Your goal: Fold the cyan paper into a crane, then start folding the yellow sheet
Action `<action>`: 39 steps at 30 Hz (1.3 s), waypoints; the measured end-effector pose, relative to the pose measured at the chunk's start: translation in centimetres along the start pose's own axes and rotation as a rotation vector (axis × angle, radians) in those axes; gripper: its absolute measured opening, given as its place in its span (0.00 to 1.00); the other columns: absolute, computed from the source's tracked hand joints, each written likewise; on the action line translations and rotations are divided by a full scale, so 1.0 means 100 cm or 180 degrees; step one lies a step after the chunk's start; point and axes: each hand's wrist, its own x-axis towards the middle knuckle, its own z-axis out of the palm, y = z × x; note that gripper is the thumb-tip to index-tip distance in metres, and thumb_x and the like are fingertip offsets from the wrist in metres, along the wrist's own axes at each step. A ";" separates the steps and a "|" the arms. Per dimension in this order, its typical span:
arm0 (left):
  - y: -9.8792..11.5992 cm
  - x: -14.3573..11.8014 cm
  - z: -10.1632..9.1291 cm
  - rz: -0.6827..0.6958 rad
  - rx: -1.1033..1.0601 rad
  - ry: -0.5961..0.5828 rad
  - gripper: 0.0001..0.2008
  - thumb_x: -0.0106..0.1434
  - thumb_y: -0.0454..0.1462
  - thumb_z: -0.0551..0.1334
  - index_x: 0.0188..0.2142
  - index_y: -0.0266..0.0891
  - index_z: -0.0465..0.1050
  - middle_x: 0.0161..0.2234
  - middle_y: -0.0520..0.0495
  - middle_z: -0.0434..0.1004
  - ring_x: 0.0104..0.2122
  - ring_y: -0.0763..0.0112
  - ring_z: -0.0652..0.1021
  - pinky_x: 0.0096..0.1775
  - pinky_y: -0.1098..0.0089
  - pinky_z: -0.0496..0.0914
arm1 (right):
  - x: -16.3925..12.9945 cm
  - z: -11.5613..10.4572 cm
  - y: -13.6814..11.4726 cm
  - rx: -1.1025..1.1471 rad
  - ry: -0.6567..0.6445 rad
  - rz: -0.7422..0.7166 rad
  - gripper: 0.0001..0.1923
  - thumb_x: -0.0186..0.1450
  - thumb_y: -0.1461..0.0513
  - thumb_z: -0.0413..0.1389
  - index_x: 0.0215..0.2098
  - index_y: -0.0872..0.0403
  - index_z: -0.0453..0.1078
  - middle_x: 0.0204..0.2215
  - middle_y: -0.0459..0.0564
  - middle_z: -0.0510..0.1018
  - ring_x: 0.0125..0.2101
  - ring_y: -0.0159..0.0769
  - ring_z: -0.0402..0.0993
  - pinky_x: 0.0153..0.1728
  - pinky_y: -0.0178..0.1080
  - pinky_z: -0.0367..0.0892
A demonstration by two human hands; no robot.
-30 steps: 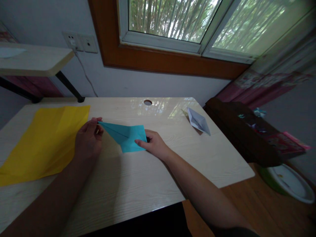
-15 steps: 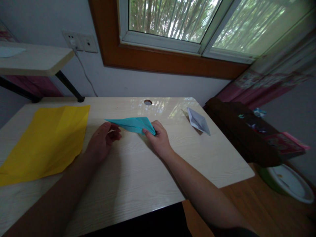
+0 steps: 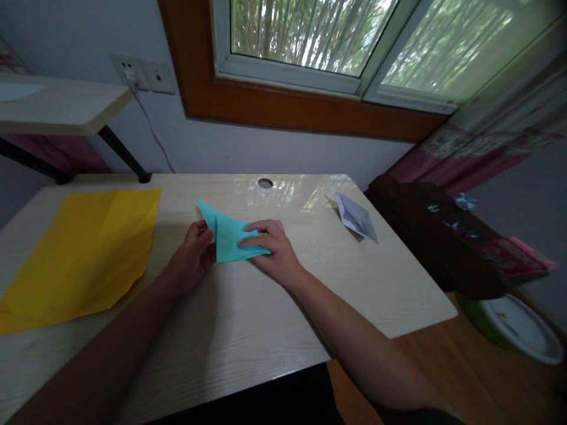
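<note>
A folded sheet of turquoise paper (image 3: 230,238) is held just over the middle of the table between both hands. My left hand (image 3: 195,251) pinches its left edge, thumb on the near face and fingers curled behind. One pointed corner rises above that hand toward the upper left. On the right side, my right hand (image 3: 273,248) grips the paper with fingers laid across the top face; its thumb is hidden. To the right lies a folded white paper piece (image 3: 357,217), apart from both hands.
A large yellow paper sheet (image 3: 88,254) lies on the left of the pale wooden table (image 3: 266,319). At the back is a round cable hole (image 3: 265,183). A raised shelf (image 3: 66,106) stands at the upper left. Beyond the right edge are dark furniture (image 3: 425,236) and a green-white tub (image 3: 518,327).
The turquoise paper has turned from a narrow, edge-on shape to show a broad face. My left hand has closed on its left edge; my right hand's fingers have moved onto the top.
</note>
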 end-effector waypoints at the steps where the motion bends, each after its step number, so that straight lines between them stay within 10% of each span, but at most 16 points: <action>1: 0.001 0.000 0.000 -0.0032 0.0089 0.0060 0.23 0.62 0.47 0.70 0.50 0.44 0.66 0.49 0.45 0.79 0.43 0.60 0.82 0.41 0.64 0.78 | 0.000 0.000 -0.001 -0.0034 -0.0063 -0.0034 0.08 0.65 0.62 0.65 0.43 0.44 0.79 0.51 0.50 0.76 0.52 0.43 0.70 0.56 0.51 0.64; 15: 0.008 0.003 0.001 0.0064 0.0572 0.0636 0.29 0.54 0.35 0.72 0.52 0.43 0.63 0.39 0.50 0.83 0.34 0.65 0.82 0.35 0.68 0.76 | 0.002 -0.001 -0.011 -0.0077 -0.0596 -0.0212 0.19 0.62 0.50 0.68 0.49 0.46 0.77 0.59 0.52 0.72 0.66 0.50 0.58 0.66 0.57 0.57; 26: 0.007 0.004 -0.003 0.0064 0.0778 0.0528 0.26 0.55 0.38 0.72 0.52 0.41 0.70 0.44 0.45 0.84 0.41 0.60 0.83 0.42 0.64 0.76 | 0.003 0.000 -0.005 0.0289 0.0304 0.0525 0.14 0.73 0.61 0.56 0.55 0.45 0.73 0.55 0.54 0.71 0.59 0.42 0.68 0.61 0.52 0.66; 39: 0.002 0.001 -0.008 -0.0025 0.1001 0.0211 0.27 0.56 0.44 0.74 0.54 0.43 0.75 0.45 0.45 0.85 0.44 0.57 0.83 0.44 0.64 0.77 | -0.006 0.012 0.005 0.1483 -0.0138 0.1138 0.23 0.69 0.58 0.60 0.61 0.46 0.61 0.42 0.47 0.79 0.40 0.35 0.77 0.39 0.38 0.73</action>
